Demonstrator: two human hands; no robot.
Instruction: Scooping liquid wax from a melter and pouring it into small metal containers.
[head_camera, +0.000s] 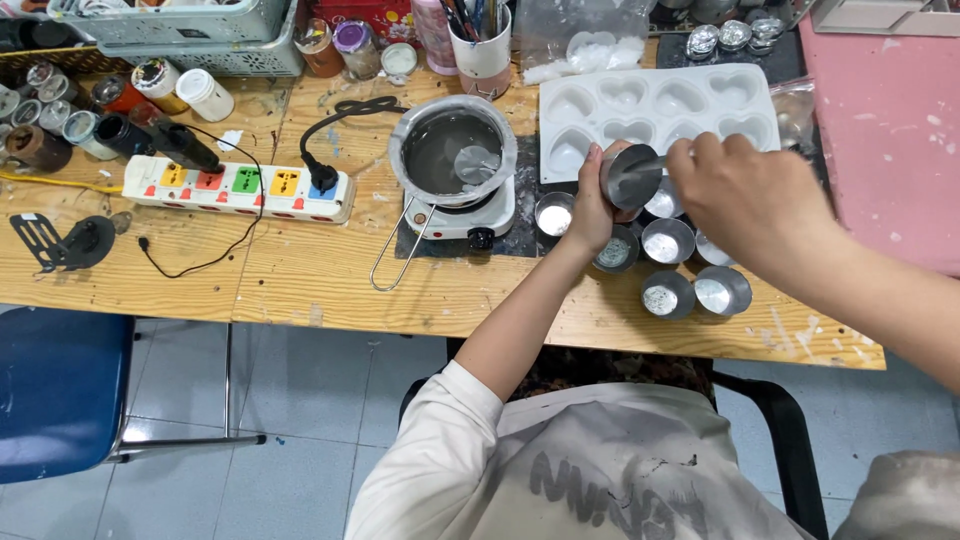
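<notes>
- On the paint-stained wooden workbench (300, 290), a white heart-shaped mould tray (655, 105) lies at the far right, behind a cluster of small metal cups (668, 240).
- Left of centre, a foil-lined pot (452, 148) sits on a small electric hotplate (462, 215), near a multicoloured power strip (238, 187).
- The left hand (592, 205) is clamped around a small round metal tin (630, 175), tilted above the cups.
- The right hand (745, 190) pinches a thin tool (648, 160) that reaches the tin.

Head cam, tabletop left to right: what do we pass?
Black stand → power strip → pot on small hotplate → left hand holding a metal cup → right hand → pink board.
</notes>
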